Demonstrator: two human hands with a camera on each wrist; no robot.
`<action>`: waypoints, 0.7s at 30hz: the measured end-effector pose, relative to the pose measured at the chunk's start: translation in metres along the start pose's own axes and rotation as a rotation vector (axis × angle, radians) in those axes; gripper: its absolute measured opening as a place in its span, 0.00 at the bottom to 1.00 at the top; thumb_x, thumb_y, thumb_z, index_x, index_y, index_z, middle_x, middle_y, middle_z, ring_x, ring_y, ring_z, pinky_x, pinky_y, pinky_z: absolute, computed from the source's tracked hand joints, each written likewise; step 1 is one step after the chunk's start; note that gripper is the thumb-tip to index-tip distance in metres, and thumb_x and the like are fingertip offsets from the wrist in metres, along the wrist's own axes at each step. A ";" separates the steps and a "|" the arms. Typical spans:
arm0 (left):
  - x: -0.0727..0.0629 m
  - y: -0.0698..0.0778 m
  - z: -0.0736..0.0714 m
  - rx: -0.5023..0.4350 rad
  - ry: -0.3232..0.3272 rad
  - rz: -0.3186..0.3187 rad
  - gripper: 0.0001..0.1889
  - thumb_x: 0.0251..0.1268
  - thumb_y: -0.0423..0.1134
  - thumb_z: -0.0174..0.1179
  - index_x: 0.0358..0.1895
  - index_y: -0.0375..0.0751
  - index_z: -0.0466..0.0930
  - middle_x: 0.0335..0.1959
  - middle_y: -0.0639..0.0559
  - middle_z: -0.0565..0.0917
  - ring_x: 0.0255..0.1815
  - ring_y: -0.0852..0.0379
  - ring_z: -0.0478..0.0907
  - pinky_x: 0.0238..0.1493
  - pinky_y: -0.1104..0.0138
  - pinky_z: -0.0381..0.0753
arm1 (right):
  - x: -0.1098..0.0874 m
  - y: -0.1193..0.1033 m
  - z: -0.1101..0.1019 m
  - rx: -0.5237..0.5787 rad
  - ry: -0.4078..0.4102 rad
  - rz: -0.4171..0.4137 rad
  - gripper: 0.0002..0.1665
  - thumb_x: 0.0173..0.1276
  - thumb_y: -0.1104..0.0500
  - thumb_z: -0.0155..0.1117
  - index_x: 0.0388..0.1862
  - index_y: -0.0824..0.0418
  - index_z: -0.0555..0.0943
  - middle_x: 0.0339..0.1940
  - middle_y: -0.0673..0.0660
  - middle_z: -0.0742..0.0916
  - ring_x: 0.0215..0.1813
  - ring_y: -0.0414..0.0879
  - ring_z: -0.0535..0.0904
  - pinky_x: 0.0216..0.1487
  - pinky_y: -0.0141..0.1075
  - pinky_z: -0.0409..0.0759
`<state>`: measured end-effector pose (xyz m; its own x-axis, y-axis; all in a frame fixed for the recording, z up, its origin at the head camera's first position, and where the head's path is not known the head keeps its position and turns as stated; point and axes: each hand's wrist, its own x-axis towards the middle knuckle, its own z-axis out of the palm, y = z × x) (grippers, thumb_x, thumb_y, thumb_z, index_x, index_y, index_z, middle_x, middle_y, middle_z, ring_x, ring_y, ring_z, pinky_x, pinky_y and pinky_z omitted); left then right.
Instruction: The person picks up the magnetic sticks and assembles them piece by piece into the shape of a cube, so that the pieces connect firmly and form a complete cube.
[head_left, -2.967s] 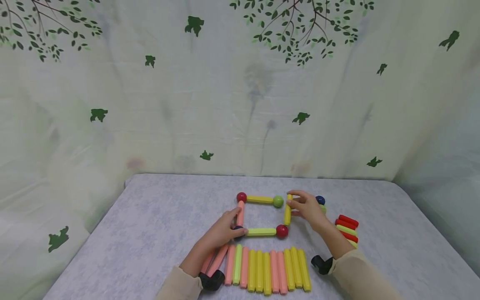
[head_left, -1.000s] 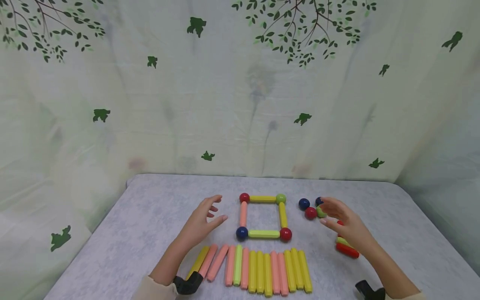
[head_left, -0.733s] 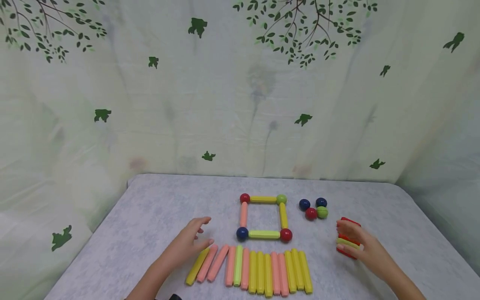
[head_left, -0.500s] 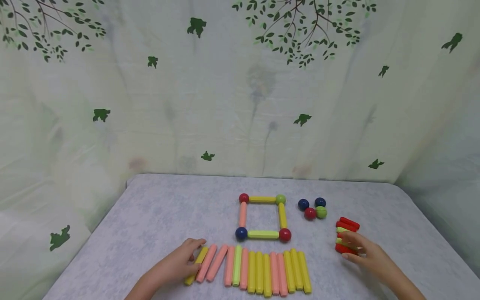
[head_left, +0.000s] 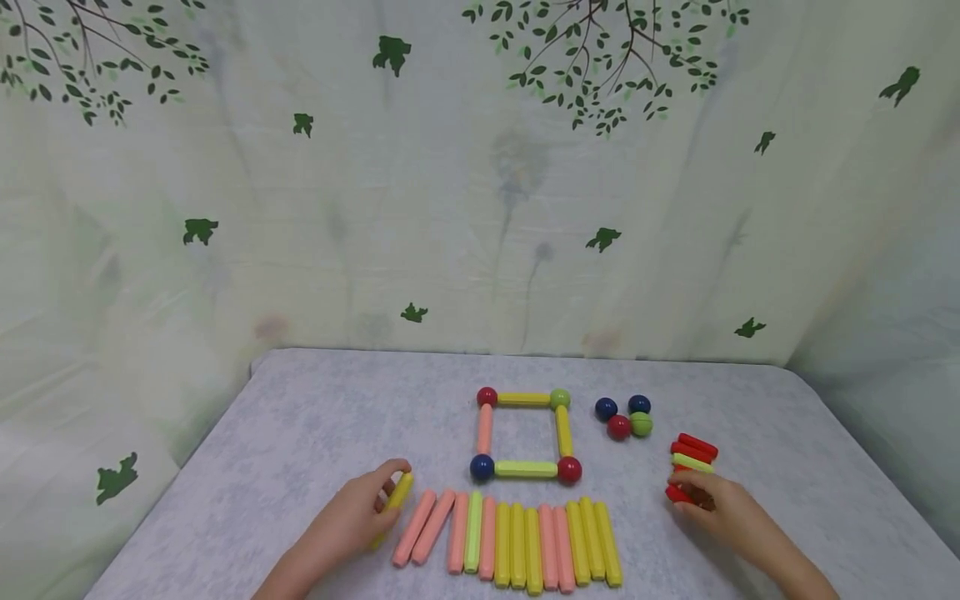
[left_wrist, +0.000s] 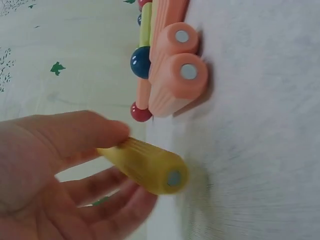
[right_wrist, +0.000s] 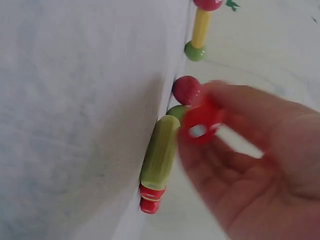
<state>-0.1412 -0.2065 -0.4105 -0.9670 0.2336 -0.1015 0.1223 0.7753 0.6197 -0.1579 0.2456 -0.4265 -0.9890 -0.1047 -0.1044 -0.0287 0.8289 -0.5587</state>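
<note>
My left hand (head_left: 352, 512) pinches a yellow magnetic rod (left_wrist: 150, 162) between thumb and fingers, tilted, with its metal end facing the left wrist camera. Over on the right, my right hand (head_left: 723, 508) holds a red magnetic rod (right_wrist: 200, 122) by the fingertips, blurred in the right wrist view. Beside that hand lies a short stack of red rods (head_left: 697, 442) and a light green rod (head_left: 692, 463). Two pink rods (head_left: 424, 525) rest just right of my left hand. A square of rods joined by balls stands mid-table, its near left corner a blue ball (head_left: 482, 467).
A long row of pink, green and yellow rods (head_left: 533, 550) lies along the near side of the table (head_left: 337, 400). Several loose balls, one of them red (head_left: 618, 427), sit between the square and the red rods. A patterned cloth (head_left: 450, 208) hangs behind.
The right hand has let go of the yellow rod on the square's right side. Both hands have drawn apart; the left has picked up a yellow rod, the right a red rod.
</note>
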 end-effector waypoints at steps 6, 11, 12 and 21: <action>0.011 0.011 -0.006 -0.072 0.325 0.089 0.25 0.53 0.30 0.63 0.55 0.46 0.67 0.38 0.48 0.78 0.31 0.60 0.76 0.28 0.68 0.76 | 0.006 -0.024 -0.007 0.184 0.152 -0.172 0.20 0.58 0.61 0.64 0.50 0.62 0.75 0.41 0.56 0.82 0.38 0.47 0.78 0.36 0.35 0.79; 0.021 0.023 -0.008 -0.215 0.451 0.225 0.28 0.55 0.29 0.61 0.58 0.45 0.62 0.42 0.46 0.78 0.38 0.56 0.78 0.35 0.68 0.78 | 0.020 -0.045 -0.002 0.312 0.188 -0.292 0.20 0.60 0.59 0.63 0.51 0.61 0.74 0.42 0.56 0.81 0.41 0.49 0.78 0.38 0.34 0.78; 0.024 0.026 -0.008 -0.256 0.457 0.244 0.28 0.55 0.29 0.61 0.59 0.45 0.61 0.43 0.46 0.78 0.40 0.55 0.77 0.36 0.67 0.78 | 0.023 -0.049 0.000 0.332 0.188 -0.303 0.20 0.60 0.59 0.63 0.51 0.61 0.73 0.42 0.56 0.81 0.42 0.49 0.77 0.39 0.34 0.78; 0.046 0.065 -0.001 -0.513 0.416 0.313 0.22 0.59 0.33 0.59 0.56 0.37 0.66 0.44 0.47 0.75 0.45 0.53 0.75 0.43 0.67 0.76 | 0.055 -0.080 0.019 0.444 0.085 -0.338 0.19 0.60 0.59 0.63 0.50 0.59 0.73 0.44 0.55 0.81 0.45 0.49 0.78 0.41 0.35 0.78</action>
<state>-0.1779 -0.1453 -0.3742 -0.9214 0.0774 0.3808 0.3851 0.3124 0.8684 -0.2076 0.1627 -0.4032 -0.9442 -0.2640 0.1968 -0.3001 0.4443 -0.8441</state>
